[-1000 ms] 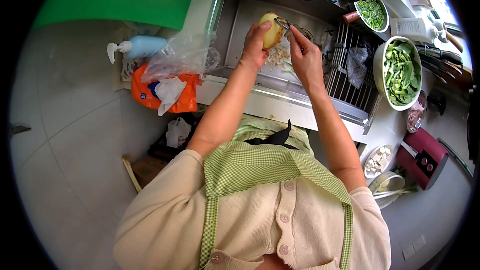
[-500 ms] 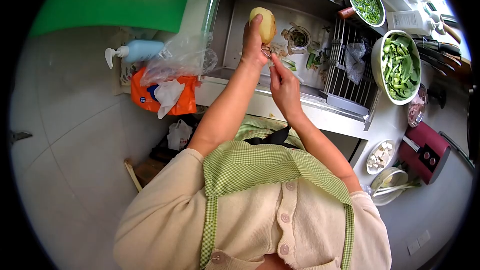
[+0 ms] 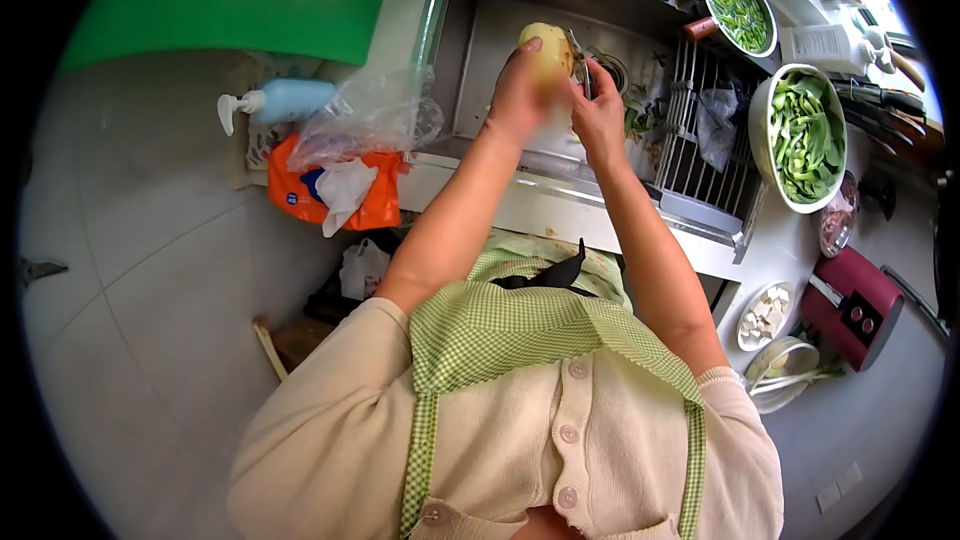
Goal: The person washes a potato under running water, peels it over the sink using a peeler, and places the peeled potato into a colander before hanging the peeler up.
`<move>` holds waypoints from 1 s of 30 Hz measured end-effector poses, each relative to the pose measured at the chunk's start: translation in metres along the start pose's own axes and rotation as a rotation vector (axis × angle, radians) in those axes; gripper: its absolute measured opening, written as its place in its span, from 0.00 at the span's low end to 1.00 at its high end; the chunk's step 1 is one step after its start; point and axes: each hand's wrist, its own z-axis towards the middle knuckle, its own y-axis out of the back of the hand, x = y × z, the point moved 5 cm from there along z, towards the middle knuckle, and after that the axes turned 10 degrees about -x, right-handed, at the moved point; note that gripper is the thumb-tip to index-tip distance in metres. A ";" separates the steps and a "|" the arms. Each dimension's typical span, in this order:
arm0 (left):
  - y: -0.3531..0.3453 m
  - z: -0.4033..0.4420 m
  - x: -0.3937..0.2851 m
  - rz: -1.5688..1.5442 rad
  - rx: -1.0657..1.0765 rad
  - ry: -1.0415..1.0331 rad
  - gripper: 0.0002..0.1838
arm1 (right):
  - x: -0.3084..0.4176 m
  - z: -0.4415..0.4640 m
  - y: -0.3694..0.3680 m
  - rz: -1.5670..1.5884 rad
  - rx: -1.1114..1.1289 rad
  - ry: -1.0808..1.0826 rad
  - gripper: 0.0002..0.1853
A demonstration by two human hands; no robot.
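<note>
- Fingers of the left hand [image 3: 515, 105], in the head view, are curled partway, spread only as wide as the potato [image 3: 544, 33] they grip; the thumb lies along the side toward the body. Part of this hand is blurred, so the placing of each fingertip cannot be told.
- Fingers of the right hand [image 3: 598, 118] are bent close together around the peeler [image 3: 579, 58], with little gap between thumb and forefinger.
- The potato stands out beyond the left fingers, its pale end toward the sink's far wall, a browner patch on the side toward the peeler.
- The peeler's metal head is at the potato's right side; whether it touches the skin cannot be told.
- Both hands are above the sink [image 3: 490, 32], between its left wall and the rack [image 3: 690, 130] at its right end.
- The drain [image 3: 612, 68] is in the sink just beyond the right hand, partly hidden by it; green scraps [image 3: 634, 120] lie nearer the rack.
- A grey cloth [image 3: 716, 125] lies on the rack.
- Right of the rack, along the edge of the counter [image 3: 735, 285], are a bowl [image 3: 757, 135] of leafy greens [image 3: 803, 145] and a plate [image 3: 743, 331] of white cubes [image 3: 768, 315].
</note>
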 end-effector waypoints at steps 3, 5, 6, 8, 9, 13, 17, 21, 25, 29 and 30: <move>-0.002 -0.004 -0.017 -0.050 -0.109 -0.127 0.20 | -0.009 -0.006 0.007 -0.052 0.064 -0.031 0.28; 0.005 -0.001 -0.024 -0.011 -0.090 -0.139 0.21 | -0.018 -0.008 0.016 -0.108 0.056 -0.030 0.26; 0.009 0.000 -0.027 0.032 -0.072 -0.149 0.21 | -0.014 -0.011 0.018 -0.160 0.046 -0.033 0.25; 0.014 0.004 -0.027 0.026 -0.027 -0.143 0.23 | 0.001 -0.009 0.017 -0.099 0.027 0.016 0.22; 0.013 0.005 -0.027 0.023 0.021 -0.138 0.25 | 0.007 -0.004 0.015 -0.080 0.053 0.064 0.21; 0.009 0.003 -0.029 0.107 0.088 -0.177 0.25 | 0.031 0.016 0.009 -0.156 0.065 0.190 0.17; 0.002 0.000 -0.031 0.179 0.054 -0.241 0.21 | 0.052 0.020 0.009 -0.269 0.087 0.242 0.16; 0.004 0.002 -0.028 0.166 -0.061 -0.285 0.18 | 0.056 0.006 0.006 -0.350 0.036 0.293 0.16; 0.001 0.001 -0.026 0.132 -0.077 -0.268 0.17 | 0.065 -0.017 0.004 -0.382 0.010 0.196 0.17; -0.002 0.003 -0.028 0.086 -0.137 -0.281 0.17 | 0.059 -0.038 0.001 -0.317 -0.026 0.312 0.17; 0.000 0.007 -0.027 0.074 -0.188 -0.282 0.17 | 0.055 -0.044 0.001 -0.318 -0.030 0.311 0.17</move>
